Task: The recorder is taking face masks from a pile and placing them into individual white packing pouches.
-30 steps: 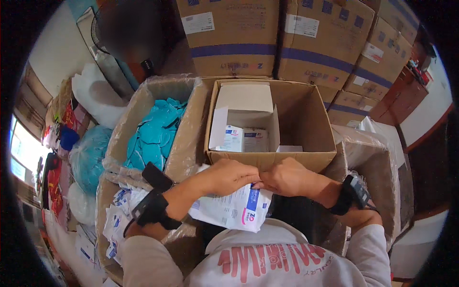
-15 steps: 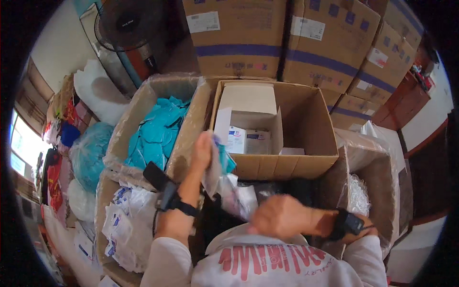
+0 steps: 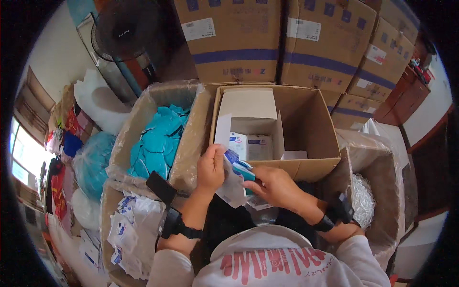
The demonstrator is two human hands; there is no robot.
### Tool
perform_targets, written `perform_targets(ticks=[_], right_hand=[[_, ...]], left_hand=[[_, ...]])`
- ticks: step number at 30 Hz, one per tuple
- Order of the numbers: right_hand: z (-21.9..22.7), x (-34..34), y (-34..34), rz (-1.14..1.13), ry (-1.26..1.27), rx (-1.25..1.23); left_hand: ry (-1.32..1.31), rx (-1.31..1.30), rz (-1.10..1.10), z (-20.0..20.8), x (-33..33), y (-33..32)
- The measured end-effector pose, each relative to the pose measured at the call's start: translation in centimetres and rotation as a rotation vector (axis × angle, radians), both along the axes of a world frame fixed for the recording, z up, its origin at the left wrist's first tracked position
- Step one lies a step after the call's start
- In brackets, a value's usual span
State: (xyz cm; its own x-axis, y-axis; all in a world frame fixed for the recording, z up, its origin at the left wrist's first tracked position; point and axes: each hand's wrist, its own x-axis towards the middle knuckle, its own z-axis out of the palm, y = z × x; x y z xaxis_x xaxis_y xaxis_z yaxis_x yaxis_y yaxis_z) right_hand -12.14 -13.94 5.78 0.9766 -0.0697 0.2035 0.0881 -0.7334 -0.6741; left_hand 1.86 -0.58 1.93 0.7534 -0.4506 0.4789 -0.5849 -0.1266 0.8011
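Observation:
My left hand (image 3: 211,167) is closed on the edge of a translucent plastic bag (image 3: 231,190) with blue print. Against the bag's upper part, my right hand (image 3: 277,187) pinches a flat teal packet (image 3: 245,173); how far the packet lies inside the bag is unclear. Just beyond both hands stands an open carton (image 3: 296,167). Inside it is a white box (image 3: 248,101) with its flaps up, containing packed printed bags (image 3: 259,147).
Teal packets (image 3: 155,143) fill a plastic-lined carton at left. Below it, another carton contains loose printed bags (image 3: 134,229). At right, a lined carton holds clear, shiny strands (image 3: 363,201). Tall sealed cartons (image 3: 234,43) stack behind, beside a black fan (image 3: 126,31).
My right hand has moved up and away from my chest to the bag and now grips the teal packet. My left hand has come slightly right and lower, still holding the bag.

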Motion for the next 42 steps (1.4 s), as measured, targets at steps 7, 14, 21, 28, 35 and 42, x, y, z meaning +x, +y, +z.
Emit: perform_targets(ticks=[7,14,21,28,35,42], right_hand=[[0.7,-0.7,-5.9,-0.39,-0.597,0.82],[1.8,-2.3,-10.7,-0.074,-0.096,1.022],[0.8,1.2,-1.1,0.105,-0.076,-0.128],[1.2,3.0,0.7,0.07,-0.278,-0.077],[1.1,5.1,3.8,0.207,-0.159,0.02],[1.0,6.5,5.9,0.22,-0.336,-0.149]], left_hand=[[-0.038,-0.12,0.35,-2.2,2.1,2.2],[-0.097,-0.277,0.176,-0.2,1.8,2.9],[-0.09,-0.253,0.152,1.0,0.1,2.4],[0.061,-0.131,0.273,0.3,-0.5,5.5],[0.024,-0.14,0.429,0.9,-0.5,9.2],[0.072,-0.065,0.529,-1.8,-1.1,11.5]])
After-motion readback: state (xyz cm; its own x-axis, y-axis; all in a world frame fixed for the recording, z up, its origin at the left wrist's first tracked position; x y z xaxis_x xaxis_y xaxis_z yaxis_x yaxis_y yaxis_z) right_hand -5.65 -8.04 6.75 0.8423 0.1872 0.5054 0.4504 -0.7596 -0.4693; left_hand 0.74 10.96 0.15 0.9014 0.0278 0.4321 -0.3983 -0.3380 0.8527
